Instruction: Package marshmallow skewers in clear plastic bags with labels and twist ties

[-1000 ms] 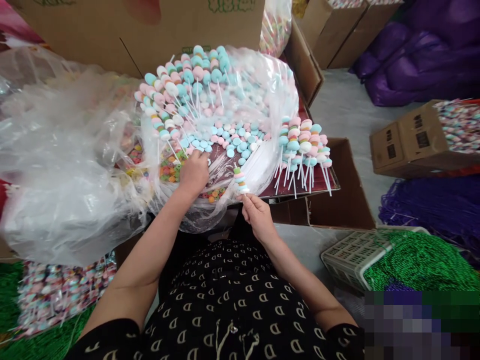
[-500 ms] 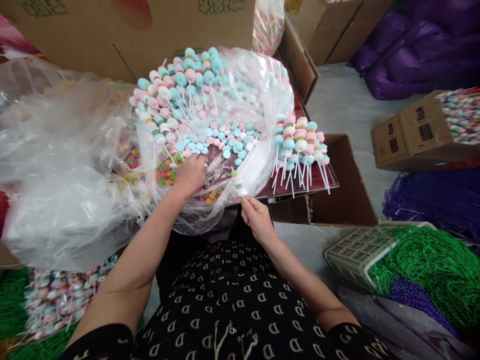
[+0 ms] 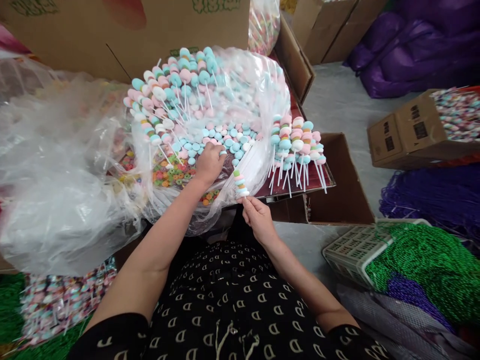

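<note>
My right hand pinches the stick of a candy skewer, which stands upright with green, pink, orange, white and blue pieces on it. My left hand is closed, with a pale blue candy at its fingertips, over the loose pink, blue and white candies. Small fruit-coloured rings lie left of that hand. White sticks are bundled just behind the held skewer. Finished-looking skewers are heaped at the back left, and more skewers lie at the table's right end.
Clear plastic bags cover the left side. Behind the table stands a large cardboard box. An open carton is at the right. Further right are a white crate with green strands, and purple bags.
My left hand has moved right across the loose candies, and a pale blue candy now shows at its fingers. My right hand still holds the skewer in nearly the same place.
</note>
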Available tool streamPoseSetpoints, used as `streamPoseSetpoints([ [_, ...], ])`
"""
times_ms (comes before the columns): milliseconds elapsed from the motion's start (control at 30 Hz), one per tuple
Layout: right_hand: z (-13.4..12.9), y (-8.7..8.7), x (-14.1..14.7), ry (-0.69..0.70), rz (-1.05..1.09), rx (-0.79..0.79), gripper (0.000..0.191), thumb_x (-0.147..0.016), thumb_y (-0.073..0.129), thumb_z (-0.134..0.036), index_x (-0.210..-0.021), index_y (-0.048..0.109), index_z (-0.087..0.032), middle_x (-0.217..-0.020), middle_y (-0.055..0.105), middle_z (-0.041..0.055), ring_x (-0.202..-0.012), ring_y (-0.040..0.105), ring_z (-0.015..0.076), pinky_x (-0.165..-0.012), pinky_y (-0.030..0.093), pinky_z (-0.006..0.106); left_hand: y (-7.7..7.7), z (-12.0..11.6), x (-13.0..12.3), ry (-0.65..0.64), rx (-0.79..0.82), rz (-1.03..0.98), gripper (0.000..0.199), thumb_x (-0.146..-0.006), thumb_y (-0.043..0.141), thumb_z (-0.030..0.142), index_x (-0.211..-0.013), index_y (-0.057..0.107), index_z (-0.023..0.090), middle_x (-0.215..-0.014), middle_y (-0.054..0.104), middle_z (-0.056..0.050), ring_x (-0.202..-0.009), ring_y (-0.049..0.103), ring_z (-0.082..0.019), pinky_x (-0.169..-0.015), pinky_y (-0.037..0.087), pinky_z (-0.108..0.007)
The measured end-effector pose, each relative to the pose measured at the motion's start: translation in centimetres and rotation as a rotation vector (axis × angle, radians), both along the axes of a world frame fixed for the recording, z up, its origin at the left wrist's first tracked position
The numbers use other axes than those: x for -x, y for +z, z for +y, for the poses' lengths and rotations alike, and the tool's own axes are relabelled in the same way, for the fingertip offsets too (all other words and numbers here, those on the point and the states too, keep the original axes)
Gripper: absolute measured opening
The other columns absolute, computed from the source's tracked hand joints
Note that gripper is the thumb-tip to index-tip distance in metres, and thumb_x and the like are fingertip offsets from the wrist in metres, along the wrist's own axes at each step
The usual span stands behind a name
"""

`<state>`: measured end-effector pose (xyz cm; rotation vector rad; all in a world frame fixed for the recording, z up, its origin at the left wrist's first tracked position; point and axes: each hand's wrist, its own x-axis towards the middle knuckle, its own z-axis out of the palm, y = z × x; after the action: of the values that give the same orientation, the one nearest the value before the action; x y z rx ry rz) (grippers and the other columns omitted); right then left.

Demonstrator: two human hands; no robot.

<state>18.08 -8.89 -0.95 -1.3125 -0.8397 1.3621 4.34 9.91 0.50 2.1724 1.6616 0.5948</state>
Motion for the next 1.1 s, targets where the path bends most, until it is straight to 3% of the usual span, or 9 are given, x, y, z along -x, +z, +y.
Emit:
streamPoseSetpoints([
  [167,0.1,-0.3,0.1,0.001,0.014,-0.012,0.049,-0.091,0.065,-0.068,-0.089,0.071,-0.02,-0.047,0.04,-0.0096,-0.045,0.031,0.009,-0.049,0.026,0.026,0.4,-0.8,0.2,-0.064,-0.031,0.134,0.026,-0.095,0.056,0.02,-0.115,0.073,0.017,-0.123,0.064,-0.017,-0.117,0.065,-0.034,-0.103,0.051,-0.044],
  [400,0.4,-0.1,0.3,0.009,0.009,-0.018,0.047,-0.092,0.065,-0.066,-0.09,0.071,-0.019,-0.048,0.041,-0.0093,-0.046,0.033,0.0094,-0.049,0.026,0.026,0.2,0.0,0.3,-0.046,0.005,0.054,0.033,-0.088,0.061,0.017,-0.12,0.071,0.015,-0.126,0.069,-0.017,-0.117,0.066,-0.033,-0.105,0.051,-0.044],
  [533,0.4,0.1,0.2,0.006,-0.008,-0.017,0.047,-0.093,0.064,-0.065,-0.092,0.072,-0.019,-0.049,0.042,-0.009,-0.047,0.034,0.0094,-0.05,0.026,0.026,0.1,-0.6,1.1,0.025,0.074,-0.278,0.025,-0.082,0.066,0.019,-0.105,0.074,0.017,-0.107,0.075,-0.009,-0.1,0.068,-0.025,-0.096,0.055,-0.038],
  [667,0.5,0.3,0.3,0.044,-0.021,-0.015,0.046,-0.095,0.063,-0.064,-0.095,0.074,-0.019,-0.05,0.044,-0.0089,-0.046,0.033,0.0087,-0.05,0.027,0.026,0.5,-2.9,2.4,0.173,0.324,-0.872,0.027,-0.081,0.073,0.027,-0.107,0.074,0.018,-0.091,0.073,-0.002,-0.079,0.067,-0.016,-0.074,0.058,-0.029],
  [800,1.2,0.6,0.9,0.073,-0.038,-0.036,0.046,-0.096,0.063,-0.063,-0.098,0.076,-0.018,-0.049,0.043,-0.0093,-0.045,0.035,0.0086,-0.051,0.03,0.026,1.0,-5.7,3.3,0.246,0.532,-1.28,0.026,-0.074,0.082,0.022,-0.098,0.073,0.016,-0.081,0.071,0.0,-0.076,0.073,-0.014,-0.076,0.063,-0.028],
  [900,2.3,0.8,1.5,0.02,-0.078,-0.072,0.046,-0.095,0.065,-0.061,-0.106,0.077,-0.018,-0.051,0.046,-0.0082,-0.048,0.041,0.0106,-0.052,0.035,0.026,1.1,-7.6,3.6,0.252,0.572,-1.346,0.027,-0.071,0.087,0.022,-0.094,0.074,0.016,-0.08,0.073,0.0,-0.072,0.073,-0.013,-0.072,0.063,-0.028],
  [967,3.2,0.9,1.8,-0.003,-0.106,-0.107,0.046,-0.093,0.068,-0.06,-0.112,0.077,-0.019,-0.059,0.056,-0.0048,-0.058,0.052,0.0139,-0.057,0.042,0.027,1.3,-8.6,3.5,0.219,0.549,-1.325,0.031,-0.07,0.09,0.026,-0.096,0.074,0.017,-0.081,0.073,0.0,-0.067,0.071,-0.013,-0.062,0.06,-0.025],
  [1100,4.6,1.0,2.6,0.02,-0.131,-0.192,0.043,-0.089,0.074,-0.055,-0.114,0.079,-0.021,-0.097,0.078,0.0033,-0.093,0.068,0.02,-0.088,0.054,0.033,1.6,-10.1,3.1,0.129,0.463,-1.29,0.035,-0.07,0.094,0.032,-0.099,0.077,0.02,-0.091,0.076,-0.001,-0.064,0.065,-0.009,-0.057,0.054,-0.021],
])
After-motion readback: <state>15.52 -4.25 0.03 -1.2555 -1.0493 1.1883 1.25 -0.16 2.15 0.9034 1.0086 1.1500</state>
